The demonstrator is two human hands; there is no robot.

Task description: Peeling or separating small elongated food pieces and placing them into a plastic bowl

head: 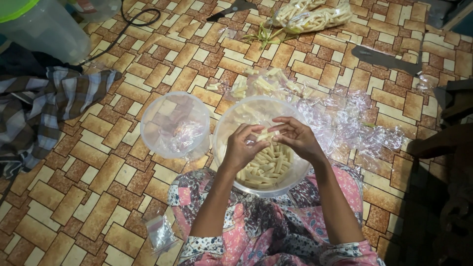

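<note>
A patterned brown tiled floor [123, 197] held 2 clear round plastic tubs [256, 148]. Over the nearer one, the left hand [241, 148] and right hand [295, 138] together pinched pale, stiff, likely brittle snack sticks [267, 135], best gripped lightly mid-length.

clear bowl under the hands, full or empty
Partly full: pale snack sticks cover the bottom of the clear bowl, its upper wall bare.

Bare forearms; short sleeves [207, 244] with dark floral cuffs; pink patterned floral garment [276, 221] below the bowl [221, 128].
</note>
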